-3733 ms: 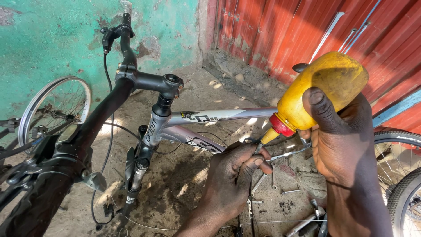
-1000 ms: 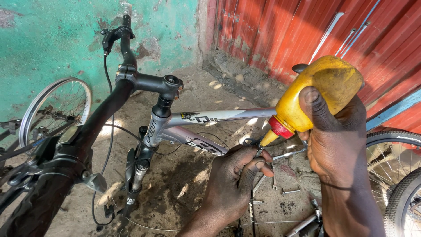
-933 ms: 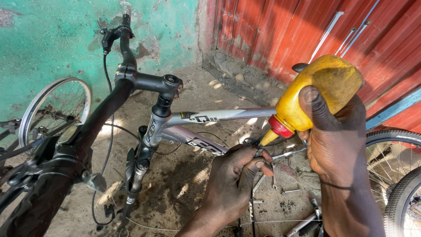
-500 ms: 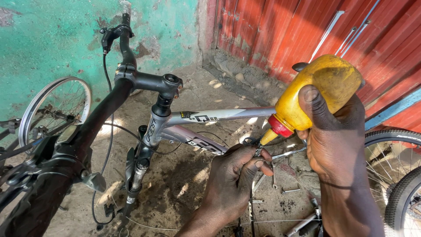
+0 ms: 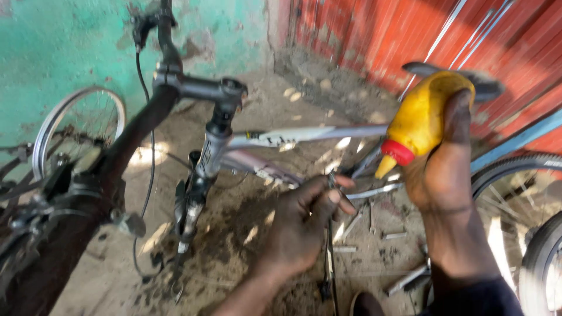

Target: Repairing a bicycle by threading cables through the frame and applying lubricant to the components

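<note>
Bare, dusty ground strewn with small metal tools lies below a flaking turquoise wall and a red corrugated metal door. Compared with half a second ago, little has changed in the grip: the view has swung slightly and blurred, and the yellow squeeze bottle with a red collar and yellow nozzle remains tilted nozzle-down at the same spot, so the work at that point appears to be continuing rather than finished.

The right hand is clamped round the bottle's soft, grubby body, thumb along its side, holding it just below the silver top tube of the bicycle frame. The nozzle tip points at the thin dark cable or rod, which the left hand pinches between thumb and fingertips; the 2 hands are near each other but apart. Whether the tip touches the cable cannot be told through the blur.

To the left stand the black handlebar stem and a loose spoked wheel; 2 black tyres show at the right.
</note>
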